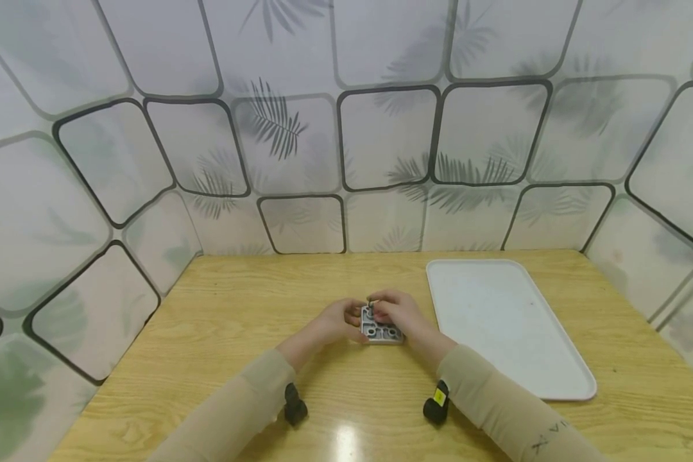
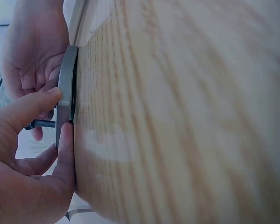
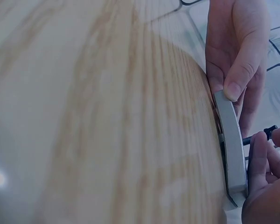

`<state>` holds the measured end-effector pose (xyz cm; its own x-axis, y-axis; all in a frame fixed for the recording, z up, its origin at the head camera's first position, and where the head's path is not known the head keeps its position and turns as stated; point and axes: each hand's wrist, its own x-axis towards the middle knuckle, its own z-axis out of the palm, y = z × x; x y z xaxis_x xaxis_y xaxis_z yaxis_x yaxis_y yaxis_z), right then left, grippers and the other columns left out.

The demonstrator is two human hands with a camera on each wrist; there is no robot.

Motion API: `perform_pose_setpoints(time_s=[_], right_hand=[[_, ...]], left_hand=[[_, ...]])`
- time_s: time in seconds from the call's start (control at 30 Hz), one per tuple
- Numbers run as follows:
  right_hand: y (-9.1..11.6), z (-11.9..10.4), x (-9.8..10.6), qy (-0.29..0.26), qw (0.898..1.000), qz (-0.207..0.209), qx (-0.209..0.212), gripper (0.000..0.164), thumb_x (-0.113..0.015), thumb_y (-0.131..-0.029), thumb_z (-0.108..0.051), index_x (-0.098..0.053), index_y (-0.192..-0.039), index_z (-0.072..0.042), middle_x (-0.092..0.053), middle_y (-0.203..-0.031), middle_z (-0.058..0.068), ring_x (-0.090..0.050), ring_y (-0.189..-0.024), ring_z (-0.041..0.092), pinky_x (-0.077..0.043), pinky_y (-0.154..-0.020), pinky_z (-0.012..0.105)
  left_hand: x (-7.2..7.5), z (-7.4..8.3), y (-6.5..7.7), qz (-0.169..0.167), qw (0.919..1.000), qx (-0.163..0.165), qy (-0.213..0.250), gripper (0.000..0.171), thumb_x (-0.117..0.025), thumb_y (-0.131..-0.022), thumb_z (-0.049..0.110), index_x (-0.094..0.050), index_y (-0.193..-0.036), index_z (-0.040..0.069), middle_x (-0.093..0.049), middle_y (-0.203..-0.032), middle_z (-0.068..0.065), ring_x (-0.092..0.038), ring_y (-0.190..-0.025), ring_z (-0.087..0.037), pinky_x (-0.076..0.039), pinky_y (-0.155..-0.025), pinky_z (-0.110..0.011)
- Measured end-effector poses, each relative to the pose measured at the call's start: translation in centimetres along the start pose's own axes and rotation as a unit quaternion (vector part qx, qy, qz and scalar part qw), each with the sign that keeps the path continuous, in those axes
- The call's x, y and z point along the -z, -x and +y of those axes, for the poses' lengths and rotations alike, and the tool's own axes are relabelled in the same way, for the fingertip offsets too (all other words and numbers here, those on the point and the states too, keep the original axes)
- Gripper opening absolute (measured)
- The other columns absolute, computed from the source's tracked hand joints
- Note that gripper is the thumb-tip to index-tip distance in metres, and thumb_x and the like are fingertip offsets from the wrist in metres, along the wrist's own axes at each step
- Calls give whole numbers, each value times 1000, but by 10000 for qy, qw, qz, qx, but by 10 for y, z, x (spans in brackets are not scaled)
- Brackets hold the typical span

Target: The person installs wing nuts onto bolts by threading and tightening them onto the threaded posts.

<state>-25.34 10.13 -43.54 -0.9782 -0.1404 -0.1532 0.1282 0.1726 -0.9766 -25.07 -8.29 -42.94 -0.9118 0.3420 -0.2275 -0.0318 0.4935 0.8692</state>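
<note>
A small grey metal plate [image 1: 381, 333] with round holes and raised ribs lies at the middle of the table. My left hand [image 1: 342, 323] grips its left side, the thumb on the near corner and the fingers at the far edge. Out of the plate's far left part stands a dark screw [image 1: 370, 306], its thread showing above the plate in the left wrist view. My right hand [image 1: 400, 314] reaches over the plate's far right part and pinches the screw close to its head [image 3: 271, 130]. The right fingers hide part of the plate's top.
A white rectangular tray [image 1: 496, 321] lies on the wooden table [image 1: 254, 289] to the right of the hands, close to the right forearm. Patterned cloth walls [image 1: 381, 141] stand along the table's back and sides.
</note>
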Motion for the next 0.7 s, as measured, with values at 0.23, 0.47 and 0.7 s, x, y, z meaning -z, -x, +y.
perform_pose_setpoints(time_s=[0.23, 0.47, 0.7], right_hand=[[0, 2, -1, 156, 9999, 37, 55, 33, -61, -99, -3, -69, -130, 6, -69, -135, 24, -68, -89, 6, -56, -79, 15], [0, 3, -1, 235, 9997, 69, 10, 28, -65, -99, -6, -71, -124, 4, -73, -125, 20, -68, -93, 10, -56, -82, 18], [-1, 4, -3, 425, 9986, 283, -100, 20, -72, -99, -11, -73, -116, -1, -71, -102, 7, -67, -91, 13, -55, -79, 20]], left_hand=[[0, -1, 0, 0, 10000, 7, 8, 78, -89, -79, 0, -55, -150, 1, -65, -134, -15, -64, -112, -23, -55, -98, -36], [0, -1, -1, 17, 10000, 71, 8, 78, -89, -80, 1, -55, -150, 2, -65, -134, -15, -63, -113, -23, -55, -98, -36], [0, -1, -1, -3, 10000, 69, 11, 79, -89, -80, 1, -55, -150, 2, -65, -134, -14, -63, -114, -23, -55, -101, -38]])
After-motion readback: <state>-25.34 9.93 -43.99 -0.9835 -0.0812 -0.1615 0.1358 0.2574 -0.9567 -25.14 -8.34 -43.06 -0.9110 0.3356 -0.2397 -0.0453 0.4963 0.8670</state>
